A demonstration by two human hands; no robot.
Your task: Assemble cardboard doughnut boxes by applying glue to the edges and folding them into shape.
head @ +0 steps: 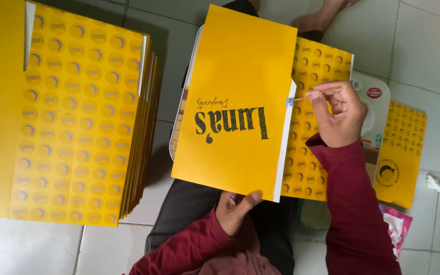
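left hand (232, 209) pinches yellow sheet (238, 97) (bottom edge).

Your yellow card (235, 97) bore black glitter lettering; the yellow stack (77, 117) beside you showed rows of grey-and-yellow circles; your sleeves (352, 203) were maroon.

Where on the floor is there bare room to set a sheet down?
Bare tile lies far right above the small yellow sheet, and at lower left below the stack of yellow sheets. Crowded around the right hand and left hand.
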